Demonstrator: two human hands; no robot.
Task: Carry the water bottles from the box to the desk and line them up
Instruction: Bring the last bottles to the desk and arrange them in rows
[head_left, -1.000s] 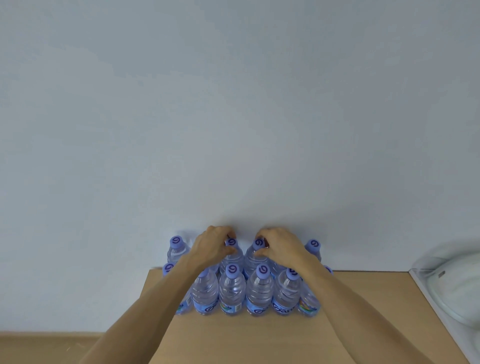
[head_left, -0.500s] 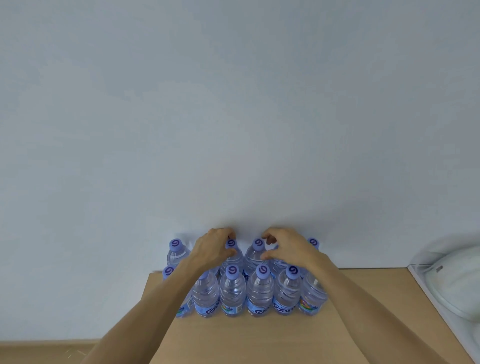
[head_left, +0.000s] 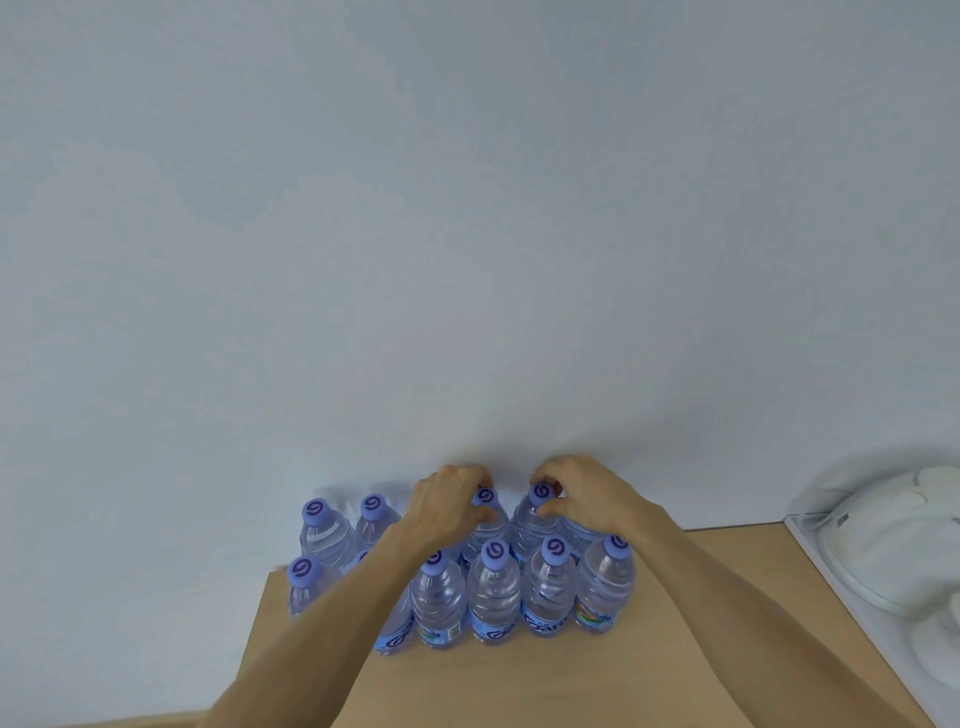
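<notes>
Several clear water bottles with purple caps stand upright in two rows at the far edge of the wooden desk (head_left: 649, 665), against the wall. My left hand (head_left: 447, 512) grips the neck of a back-row bottle (head_left: 485, 525). My right hand (head_left: 587, 496) pinches the neck of the neighbouring back-row bottle (head_left: 535, 512). The front row (head_left: 493, 592) stands just before my wrists. My left forearm hides part of a front-row bottle. No box is in view.
A pale blue wall rises directly behind the bottles. At the right edge lies a white rounded object (head_left: 883, 551) on a white surface beside the desk. The desk's left edge runs near the leftmost front bottle (head_left: 304, 587).
Both hands have stayed on the back-row bottle necks, shifting slightly right; the fingers have tightened round the caps. The camera has tilted a little, so the bottles sit lower and more centred.
</notes>
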